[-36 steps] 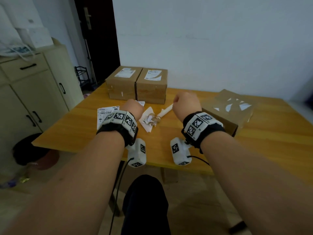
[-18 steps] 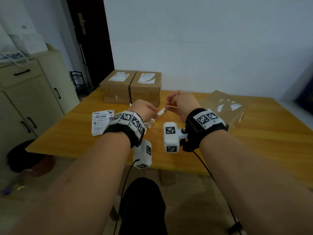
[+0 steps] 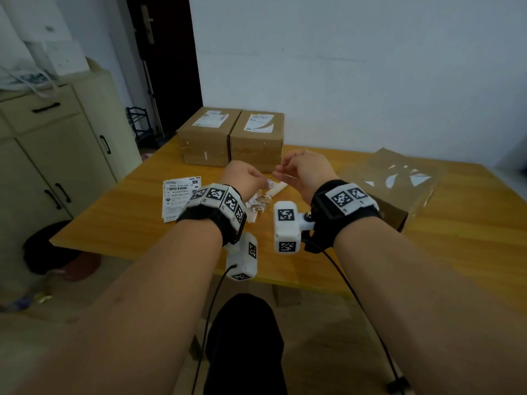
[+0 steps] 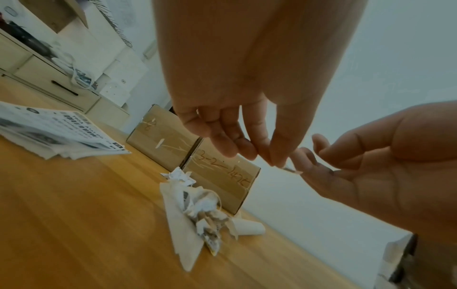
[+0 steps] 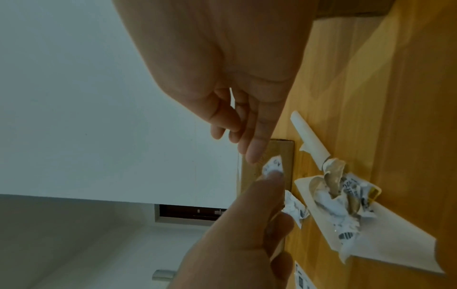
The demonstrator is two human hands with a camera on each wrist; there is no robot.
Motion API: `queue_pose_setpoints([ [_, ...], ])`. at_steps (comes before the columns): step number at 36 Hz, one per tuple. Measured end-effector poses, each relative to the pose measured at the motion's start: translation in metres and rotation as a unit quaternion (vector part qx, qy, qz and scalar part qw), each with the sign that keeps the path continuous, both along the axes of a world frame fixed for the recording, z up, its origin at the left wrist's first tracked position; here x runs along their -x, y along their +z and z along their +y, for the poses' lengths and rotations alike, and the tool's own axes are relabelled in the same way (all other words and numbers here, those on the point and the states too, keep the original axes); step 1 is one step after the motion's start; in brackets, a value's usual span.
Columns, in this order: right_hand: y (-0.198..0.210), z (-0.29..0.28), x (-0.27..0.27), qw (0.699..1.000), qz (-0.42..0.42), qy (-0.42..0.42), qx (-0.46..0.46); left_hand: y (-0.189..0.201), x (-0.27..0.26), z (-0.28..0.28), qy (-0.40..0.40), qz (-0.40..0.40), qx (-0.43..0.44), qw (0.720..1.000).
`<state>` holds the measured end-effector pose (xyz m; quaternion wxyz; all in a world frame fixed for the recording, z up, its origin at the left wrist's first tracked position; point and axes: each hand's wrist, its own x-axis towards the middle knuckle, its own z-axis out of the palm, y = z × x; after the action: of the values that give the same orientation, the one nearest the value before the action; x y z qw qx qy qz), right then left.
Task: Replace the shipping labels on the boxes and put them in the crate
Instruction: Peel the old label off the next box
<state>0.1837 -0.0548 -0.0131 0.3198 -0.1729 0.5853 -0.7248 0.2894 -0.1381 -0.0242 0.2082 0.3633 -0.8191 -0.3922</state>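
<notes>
Fingertips (image 4: 277,158) of the left hand (image 3: 242,176) pinch a small scrap of torn label (image 5: 272,166), and the right hand (image 3: 306,169) has its thumb and forefinger at the same scrap, both hands raised above the middle of the table (image 3: 427,252); whether the right hand truly grips the scrap or only touches it I cannot tell, since its other fingers are loosely curled. In the right wrist view the scrap shows printed marks that look like "4" and a second character, too blurred to read. Below the hands lies a heap of crumpled label pieces (image 3: 258,206) on a sheet of backing paper (image 4: 183,234), with a rolled white paper tube (image 3: 278,189) just beside it. 2 cardboard boxes (image 3: 231,138) stand side by side, touching, at the far edge of the table near its left corner; each carries a white shipping label (image 3: 211,119) on top, its print too small to read. In the left wrist view the near face of the right-hand box bears handwriting reading roughly "3-2-147", followed by a character I cannot make out, and the left-hand box has a scrawl that I cannot read. A stack of fresh labels (image 3: 178,198) with a barcode and a line beginning "190A" lies toward the table's left edge. A third box (image 3: 399,181) sits toward the right edge, its top showing white remnants of a torn-off label.
</notes>
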Motion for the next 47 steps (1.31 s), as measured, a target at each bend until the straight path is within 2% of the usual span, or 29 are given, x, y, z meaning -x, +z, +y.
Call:
queue_pose_setpoints([
  [1, -0.001, -0.001, 0.001, 1.0, 0.018, -0.003, -0.02, -0.001, 0.0, -0.002, 0.007, 0.002, -0.002, 1.0],
  [3, -0.004, -0.004, 0.003, 0.989, 0.107, 0.002, -0.101, -0.003, -0.001, -0.008, 0.021, 0.01, -0.004, 1.0],
  [5, -0.007, -0.005, 0.0, 0.959, 0.204, 0.025, -0.193, -0.005, -0.001, -0.014, 0.031, 0.013, -0.002, 0.999],
  [7, -0.009, -0.007, -0.002, 0.929, 0.264, 0.052, -0.255, -0.006, -0.002, -0.018, 0.037, 0.014, 0.0, 0.999],
  [16, -0.024, -0.032, 0.0, 0.909, 0.28, 0.08, -0.298, -0.017, -0.002, -0.036, 0.053, -0.017, -0.008, 0.998],
  [20, -0.031, -0.045, 0.0, 0.856, 0.331, 0.109, -0.383, -0.024, -0.001, -0.047, 0.073, -0.104, -0.006, 0.992],
  [23, -0.037, -0.052, -0.001, 0.823, 0.35, 0.121, -0.431, -0.027, -0.003, -0.052, 0.053, -0.142, 0.003, 0.988],
  [31, -0.052, -0.064, -0.004, 0.773, 0.396, 0.118, -0.481, -0.033, -0.001, -0.058, 0.037, -0.157, 0.008, 0.987],
  [34, -0.053, -0.064, -0.002, 0.77, 0.396, 0.123, -0.485, -0.034, 0.0, -0.062, 0.035, -0.165, 0.011, 0.986],
  [38, -0.054, -0.062, 0.0, 0.792, 0.374, 0.12, -0.467, -0.032, -0.003, -0.063, 0.041, -0.163, 0.014, 0.986],
  [42, -0.045, -0.057, 0.0, 0.783, 0.386, 0.133, -0.469, -0.026, -0.006, -0.06, 0.048, -0.156, 0.007, 0.987],
  [47, -0.028, -0.04, 0.008, 0.789, 0.426, 0.071, -0.436, -0.017, -0.005, -0.052, 0.086, -0.144, 0.009, 0.986],
])
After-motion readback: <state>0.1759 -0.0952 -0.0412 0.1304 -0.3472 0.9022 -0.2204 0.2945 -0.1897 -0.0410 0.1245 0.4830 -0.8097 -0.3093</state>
